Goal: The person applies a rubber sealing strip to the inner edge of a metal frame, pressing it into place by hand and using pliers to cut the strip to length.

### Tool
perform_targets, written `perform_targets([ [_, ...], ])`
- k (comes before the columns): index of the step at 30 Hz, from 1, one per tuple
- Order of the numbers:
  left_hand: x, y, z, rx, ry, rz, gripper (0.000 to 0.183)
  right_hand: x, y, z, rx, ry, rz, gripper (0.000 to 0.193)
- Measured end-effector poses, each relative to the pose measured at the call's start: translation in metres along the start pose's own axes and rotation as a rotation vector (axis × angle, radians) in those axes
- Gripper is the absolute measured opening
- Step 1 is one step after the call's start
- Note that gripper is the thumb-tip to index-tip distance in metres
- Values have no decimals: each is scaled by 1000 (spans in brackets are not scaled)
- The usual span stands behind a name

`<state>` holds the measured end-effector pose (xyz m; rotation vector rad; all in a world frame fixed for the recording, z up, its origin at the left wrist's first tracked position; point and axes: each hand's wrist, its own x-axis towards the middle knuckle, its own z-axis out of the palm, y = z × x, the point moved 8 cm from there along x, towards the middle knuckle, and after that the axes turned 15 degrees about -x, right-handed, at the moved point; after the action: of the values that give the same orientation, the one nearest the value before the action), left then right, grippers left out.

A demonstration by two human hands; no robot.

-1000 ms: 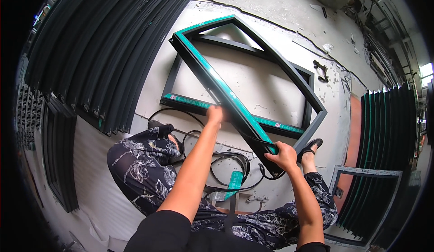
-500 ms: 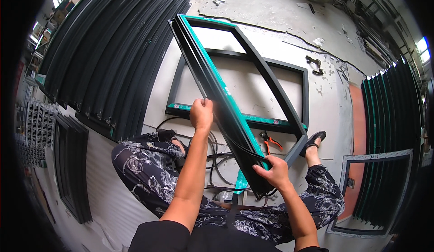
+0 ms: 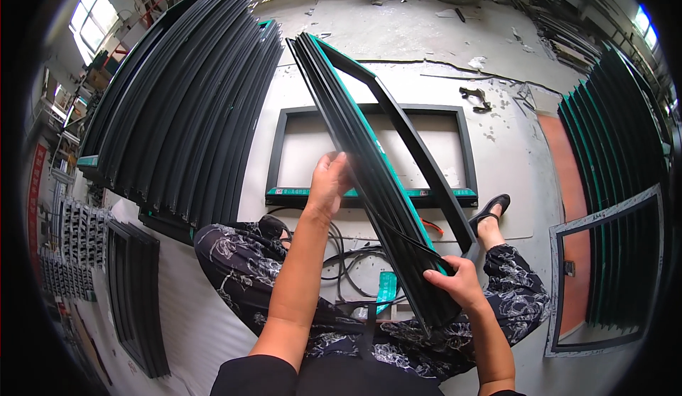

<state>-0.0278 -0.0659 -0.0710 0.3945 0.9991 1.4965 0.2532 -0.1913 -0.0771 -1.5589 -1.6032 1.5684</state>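
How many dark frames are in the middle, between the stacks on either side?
2. A tilted frame has the left hand at its side and the right hand on its near end; a flat frame lies partly covered beneath it. More could be hidden.

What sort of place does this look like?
Probably a workshop for window or door frames: a tilted dark frame is in hand, a rectangular frame lies flat below, and stacked dark framing stands at left and right.

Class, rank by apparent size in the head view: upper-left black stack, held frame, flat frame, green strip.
1. Black stack
2. Held frame, flat frame: unsure, the former being nearer the camera
3. Green strip
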Motion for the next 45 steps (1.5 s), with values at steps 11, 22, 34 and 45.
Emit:
perform_targets([
  [11,64,5,70,683,-51,58,16,-7,-19,-59,-267,57,-99,34],
  [22,46,-21,147,533,-161,-87,30,-56,-59,-128,-592,684,-324,45],
  [34,26,-9,211,1156,-411,819,45,-118,-69,-161,-1062,962,-388,20],
  [45,46,-45,312,1425,-1038,904,43,-101,-33,-213,-731,805,-219,14],
])
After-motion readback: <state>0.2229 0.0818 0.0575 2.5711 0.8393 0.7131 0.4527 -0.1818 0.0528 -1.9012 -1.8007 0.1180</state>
